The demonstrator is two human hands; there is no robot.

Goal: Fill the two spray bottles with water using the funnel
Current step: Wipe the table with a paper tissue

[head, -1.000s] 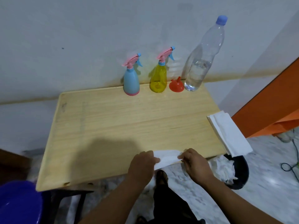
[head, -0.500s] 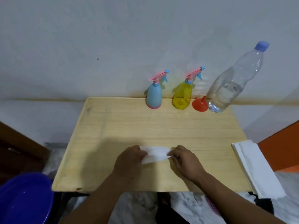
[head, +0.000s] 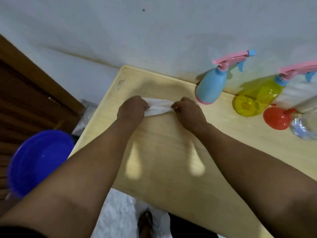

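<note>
Tissue is pinched between left hand and right hand. Blue bottle, yellow bottle, funnel are ranged right; right hand is nearer.

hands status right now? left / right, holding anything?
Left hand: closed, gripping the left end of the white cloth on the table.
Right hand: closed, gripping the cloth's right end.
</note>
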